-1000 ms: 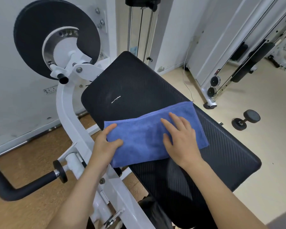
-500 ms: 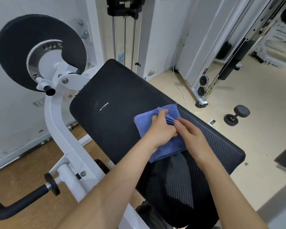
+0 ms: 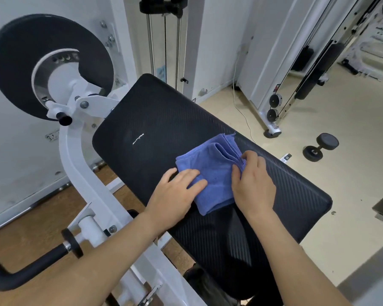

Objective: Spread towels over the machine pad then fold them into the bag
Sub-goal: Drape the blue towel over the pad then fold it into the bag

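Observation:
A blue towel [image 3: 215, 171], folded into a small thick square, lies on the black machine pad [image 3: 155, 129]. My left hand [image 3: 175, 197] rests flat on the towel's near left corner, fingers spread. My right hand [image 3: 253, 184] pinches the stacked layers along the towel's right edge between thumb and fingers. No bag is in view.
The machine's white frame [image 3: 75, 164] and a round black pad [image 3: 16, 62] stand to the left, with a black handle [image 3: 31, 270] low at the left. A dumbbell [image 3: 321, 146] lies on the floor at right. A cable machine [image 3: 281, 102] stands behind it.
The towel went from a wide half-fold to a small square: my left hand carried the left side over to the right, then moved back onto the near left corner. My right hand now pinches the right edge.

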Demonstrator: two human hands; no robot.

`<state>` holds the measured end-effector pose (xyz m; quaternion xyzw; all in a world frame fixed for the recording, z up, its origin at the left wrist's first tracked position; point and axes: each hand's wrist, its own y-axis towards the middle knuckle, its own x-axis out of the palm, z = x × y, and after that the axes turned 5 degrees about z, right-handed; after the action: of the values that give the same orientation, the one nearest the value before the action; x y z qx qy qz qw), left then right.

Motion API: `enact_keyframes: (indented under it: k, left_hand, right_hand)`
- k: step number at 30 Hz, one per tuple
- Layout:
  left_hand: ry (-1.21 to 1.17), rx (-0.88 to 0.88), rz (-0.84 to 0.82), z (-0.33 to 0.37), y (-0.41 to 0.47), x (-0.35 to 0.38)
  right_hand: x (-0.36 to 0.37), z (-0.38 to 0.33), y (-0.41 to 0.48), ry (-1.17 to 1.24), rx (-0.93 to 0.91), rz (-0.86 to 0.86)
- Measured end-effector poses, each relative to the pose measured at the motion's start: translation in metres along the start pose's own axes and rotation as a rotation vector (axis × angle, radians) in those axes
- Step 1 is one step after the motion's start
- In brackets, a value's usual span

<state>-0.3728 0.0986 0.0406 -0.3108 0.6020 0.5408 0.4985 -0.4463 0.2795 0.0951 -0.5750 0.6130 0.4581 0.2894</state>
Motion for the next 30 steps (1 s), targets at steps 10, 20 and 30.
enact_keyframes:
  k: [10, 20, 30]
  left_hand:
    - [0.222, 0.122, -0.002, 0.0, -0.001, 0.008]
    - [0.09, 0.123, 0.062, 0.01, 0.003, 0.004]
    - [-0.071, -0.018, -0.074, 0.007, -0.059, 0.011]
  right_hand:
    - [0.017, 0.009, -0.004, 0.0, -0.155, 0.17]
    - [-0.005, -0.001, -0.052, -0.17, -0.631, -0.142]
    - [0.012, 0.026, -0.087, -0.139, -0.655, -0.294]
